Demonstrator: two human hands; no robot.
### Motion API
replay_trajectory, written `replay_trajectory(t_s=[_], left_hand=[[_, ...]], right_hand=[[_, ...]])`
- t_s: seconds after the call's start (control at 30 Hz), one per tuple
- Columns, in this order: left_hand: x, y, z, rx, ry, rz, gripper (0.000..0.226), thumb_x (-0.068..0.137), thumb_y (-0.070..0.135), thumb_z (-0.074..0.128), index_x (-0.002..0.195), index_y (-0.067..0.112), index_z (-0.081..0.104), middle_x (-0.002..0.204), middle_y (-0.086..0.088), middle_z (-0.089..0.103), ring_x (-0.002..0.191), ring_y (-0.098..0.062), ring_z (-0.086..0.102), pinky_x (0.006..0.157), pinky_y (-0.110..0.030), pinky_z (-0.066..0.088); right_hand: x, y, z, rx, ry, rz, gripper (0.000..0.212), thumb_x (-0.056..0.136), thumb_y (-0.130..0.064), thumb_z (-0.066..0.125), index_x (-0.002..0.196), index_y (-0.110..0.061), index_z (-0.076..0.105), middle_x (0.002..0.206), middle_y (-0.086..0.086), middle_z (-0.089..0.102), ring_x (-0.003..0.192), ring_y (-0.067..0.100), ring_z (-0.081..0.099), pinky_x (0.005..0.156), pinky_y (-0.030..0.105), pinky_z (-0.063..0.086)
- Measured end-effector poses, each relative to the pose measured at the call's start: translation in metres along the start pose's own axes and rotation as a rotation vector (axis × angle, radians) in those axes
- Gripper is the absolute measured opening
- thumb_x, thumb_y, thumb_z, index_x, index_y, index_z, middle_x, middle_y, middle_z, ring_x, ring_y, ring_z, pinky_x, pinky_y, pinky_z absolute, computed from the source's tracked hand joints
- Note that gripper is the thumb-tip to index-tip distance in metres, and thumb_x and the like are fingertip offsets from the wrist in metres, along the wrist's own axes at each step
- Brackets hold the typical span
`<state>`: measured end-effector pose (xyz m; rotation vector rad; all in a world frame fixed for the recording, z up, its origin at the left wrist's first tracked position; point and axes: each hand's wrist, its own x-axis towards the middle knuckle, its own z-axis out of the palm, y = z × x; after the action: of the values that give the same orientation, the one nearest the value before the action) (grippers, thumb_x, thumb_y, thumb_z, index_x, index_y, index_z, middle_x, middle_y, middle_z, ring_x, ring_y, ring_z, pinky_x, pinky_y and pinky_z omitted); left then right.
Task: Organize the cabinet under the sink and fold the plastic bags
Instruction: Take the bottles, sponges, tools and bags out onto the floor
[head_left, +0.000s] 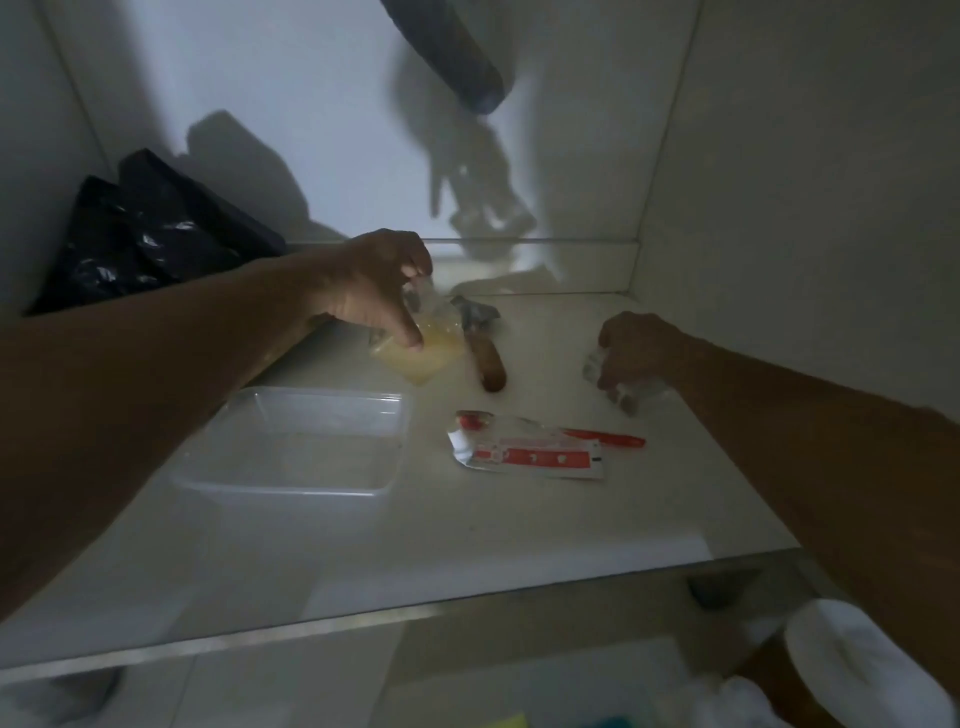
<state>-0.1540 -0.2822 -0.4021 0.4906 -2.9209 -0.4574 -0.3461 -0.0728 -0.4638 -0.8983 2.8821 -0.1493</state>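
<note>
I look into the dim cabinet under the sink. My left hand (376, 288) grips a small clear plastic bag with yellowish contents (426, 353) near the back of the cabinet floor (467, 530). Farther right, my right hand (634, 353) curls round a crumpled clear plastic bag (631, 395) resting on the floor. A heap of black plastic bags (150, 234) fills the back left corner.
A clear plastic tray (296, 441) lies front left. A wooden-handled tool (485, 358) lies beside the yellowish bag. A red and white packet (530, 454) with a red pen-like item (608, 437) sits centre. A dark drain pipe (447, 52) hangs above. White objects (852, 670) lie outside, lower right.
</note>
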Motion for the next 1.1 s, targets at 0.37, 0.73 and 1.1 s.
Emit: replay_trajectory(t_s=[0.37,0.73,1.1], left_hand=[[-0.061,0.100,0.022,-0.151,-0.135,0.160,0.064,0.052,0.030,0.090,0.110,0.024,0.064,0.096,0.018,0.063,0.096,-0.010,0.063,0.088,-0.028,0.052],[-0.193,0.165,0.120,0.026,-0.375,0.257,0.081,0.056,0.052,0.085,0.125,0.025,0.053,0.119,0.007,0.055,0.105,-0.012,0.051,0.087,-0.027,0.047],[-0.275,0.157,0.259,0.062,-0.432,0.171,0.072,0.068,0.047,0.073,0.126,0.013,0.048,0.124,-0.003,0.050,0.114,-0.020,0.040,0.096,-0.030,0.040]], right_hand=[[-0.129,0.041,-0.068,0.524,0.007,-0.036,0.027,0.065,-0.003,0.084,0.080,-0.009,0.062,0.082,0.006,0.059,0.083,0.026,0.064,0.068,0.035,0.058],[-0.278,0.088,-0.034,0.410,-0.395,-0.295,0.053,0.055,-0.014,0.092,0.101,-0.027,0.069,0.100,-0.011,0.071,0.092,0.011,0.069,0.077,0.030,0.058],[-0.325,0.121,0.132,0.402,-0.427,-0.231,0.066,0.063,-0.010,0.088,0.121,-0.026,0.059,0.111,-0.014,0.060,0.101,0.007,0.059,0.079,0.013,0.048]])
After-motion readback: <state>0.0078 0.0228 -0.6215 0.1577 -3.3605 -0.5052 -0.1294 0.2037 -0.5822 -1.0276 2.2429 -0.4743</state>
